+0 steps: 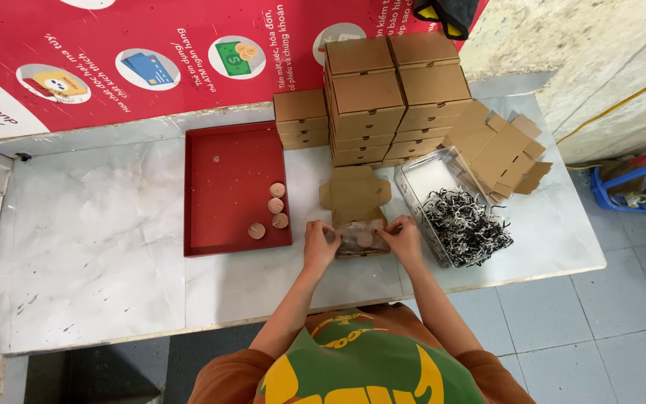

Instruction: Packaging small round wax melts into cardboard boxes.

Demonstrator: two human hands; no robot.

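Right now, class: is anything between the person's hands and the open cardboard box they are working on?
Nothing visible. The left hand and right hand already touch the open cardboard box at its near end, one on each side.

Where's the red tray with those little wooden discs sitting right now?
In the head view, the red tray lies on the white table, left of the open cardboard box both hands work on, in front of the short box stack.

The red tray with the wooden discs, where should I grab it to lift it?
Grip the red tray by its two long side walls, from above. The low raised rim gives hold, and the wooden discs lie loose near its right wall, so keep it level.
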